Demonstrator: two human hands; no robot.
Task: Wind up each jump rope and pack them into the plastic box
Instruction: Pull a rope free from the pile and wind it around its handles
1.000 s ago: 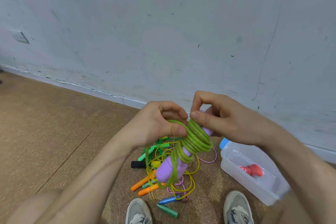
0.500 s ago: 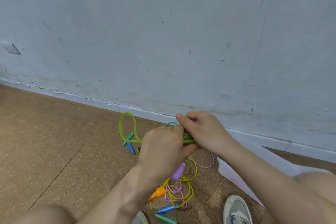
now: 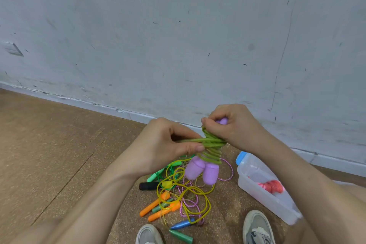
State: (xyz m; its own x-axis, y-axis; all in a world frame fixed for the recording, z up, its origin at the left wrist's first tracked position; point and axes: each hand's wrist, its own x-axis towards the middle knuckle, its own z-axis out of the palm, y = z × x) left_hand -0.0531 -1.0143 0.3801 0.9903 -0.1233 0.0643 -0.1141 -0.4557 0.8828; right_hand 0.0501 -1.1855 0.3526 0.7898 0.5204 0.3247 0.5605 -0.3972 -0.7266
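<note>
A green jump rope (image 3: 213, 143) with two purple handles (image 3: 202, 169) is held up above the floor (image 3: 59, 154), in front of a scuffed pale wall (image 3: 178, 35). The handles are kept side by side, their rounded ends pointing down, and the rope is coiled round them in many turns. The upper ends of the handles are gripped by the right hand (image 3: 231, 127), its fingers (image 3: 210, 125) curled closed round them, with one purple tip showing at the top. A bundle of green strands is drawn out sideways across the coil and is pinched between the thumb and curled fingers (image 3: 193, 147) of the left hand (image 3: 168, 144).

On the floor below, a loose tangle of other ropes (image 3: 178, 194) is seen: yellow and pink cords with orange, green, black and blue handles. Just to the right of it a clear plastic box (image 3: 257, 192) with a blue clip (image 3: 240, 157) is placed, open, and a wound red rope (image 3: 272, 185) is lying inside it. Two grey shoes (image 3: 257, 228) are seen at the bottom edge, one on each side of the tangle.
</note>
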